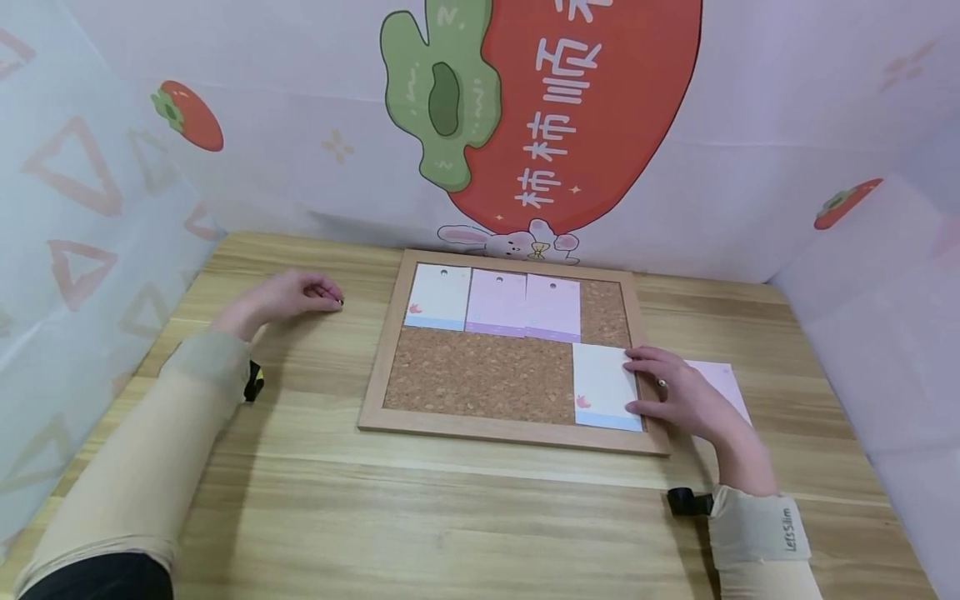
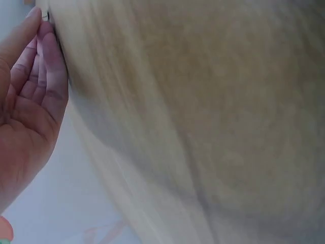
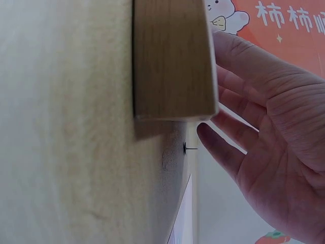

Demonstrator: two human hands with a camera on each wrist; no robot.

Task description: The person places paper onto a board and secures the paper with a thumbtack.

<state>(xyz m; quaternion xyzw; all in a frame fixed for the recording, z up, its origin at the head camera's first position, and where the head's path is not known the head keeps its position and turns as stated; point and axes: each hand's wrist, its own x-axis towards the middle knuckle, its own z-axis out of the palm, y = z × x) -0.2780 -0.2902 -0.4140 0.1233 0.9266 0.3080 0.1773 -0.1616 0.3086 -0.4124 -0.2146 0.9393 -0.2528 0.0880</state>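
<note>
Hold the white card (image 1: 602, 385) flat and square on the cork board (image 1: 480, 375)

Nearest, on the right sleeve (image 1: 757, 525): "LetsSlim". Rest the right grip (image 1: 678, 396) lightly, with fingers spread and relaxed, along the card's right edge at the board's near right corner. Mind the tack (image 3: 189, 148), apparently point-up on the tabletop (image 1: 480, 500) beside the frame. Farther left, clear of the board: left grip (image 1: 292, 296), closed to a fingertip pinch on a tiny dark pin (image 1: 342, 302), probably. Align with the three pinned cards (image 1: 496, 304). Beyond, on the backdrop (image 1: 270, 125): "柿柿顺", then a cut-off character.

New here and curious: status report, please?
Left hand pinches small dark object. Right hand rests on lower white card, no pin visible. Nothing else seems in the way.
</note>
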